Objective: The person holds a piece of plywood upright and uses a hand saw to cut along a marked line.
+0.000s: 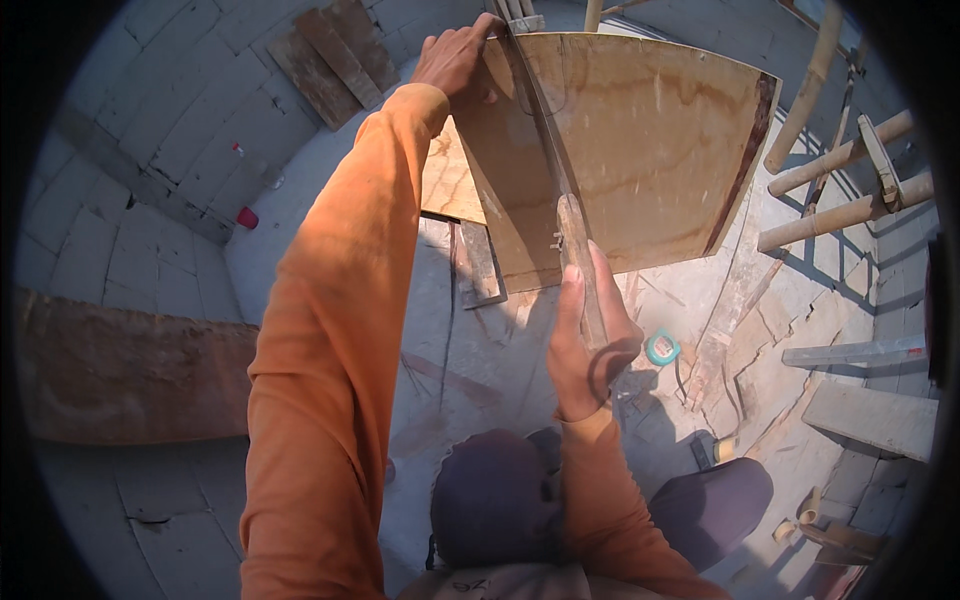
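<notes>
A large sheet of plywood (650, 150) with a dark stripe along its right edge lies in front of me, resting partly on wood pieces. My right hand (592, 345) is closed round the wooden handle of a handsaw (545, 130). Its long, thin blade points away from me across the left part of the sheet, up to the far edge. At that far left corner, my left hand (458, 62) grips the plywood, its fingertips close to the blade's far end. Whether those fingers also touch the blade I cannot tell.
On the floor right of my right hand sits a teal tape measure (662, 348). Bamboo poles (830, 220) stand at the right. Boards (335, 60) lean on the far left block wall, with a red cup (247, 217) nearby. A wide brown plank (135, 370) lies left.
</notes>
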The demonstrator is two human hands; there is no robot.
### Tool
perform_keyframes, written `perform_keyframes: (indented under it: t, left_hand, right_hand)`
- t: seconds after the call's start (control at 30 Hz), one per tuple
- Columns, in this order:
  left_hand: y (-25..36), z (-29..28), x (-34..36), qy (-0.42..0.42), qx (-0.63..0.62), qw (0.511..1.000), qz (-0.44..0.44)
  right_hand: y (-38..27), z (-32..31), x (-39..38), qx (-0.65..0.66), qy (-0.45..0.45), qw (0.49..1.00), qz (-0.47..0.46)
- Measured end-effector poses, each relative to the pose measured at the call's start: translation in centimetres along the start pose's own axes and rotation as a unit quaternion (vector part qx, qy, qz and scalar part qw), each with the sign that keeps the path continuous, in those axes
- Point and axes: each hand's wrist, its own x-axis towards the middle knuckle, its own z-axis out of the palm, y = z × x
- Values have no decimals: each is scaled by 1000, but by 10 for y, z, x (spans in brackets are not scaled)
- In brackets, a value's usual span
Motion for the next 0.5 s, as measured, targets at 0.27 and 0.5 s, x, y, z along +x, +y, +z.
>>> perform_keyframes:
  t: [0.27,0.5]
  left_hand:
    - [7,-2,1,12,0,1000,17]
    - [2,-6,-2,-18,-1,1000,-11]
  right_hand:
    - [17,-9,-28,-16,31,999,-41]
    - [11,3,-12,2,37,997,-74]
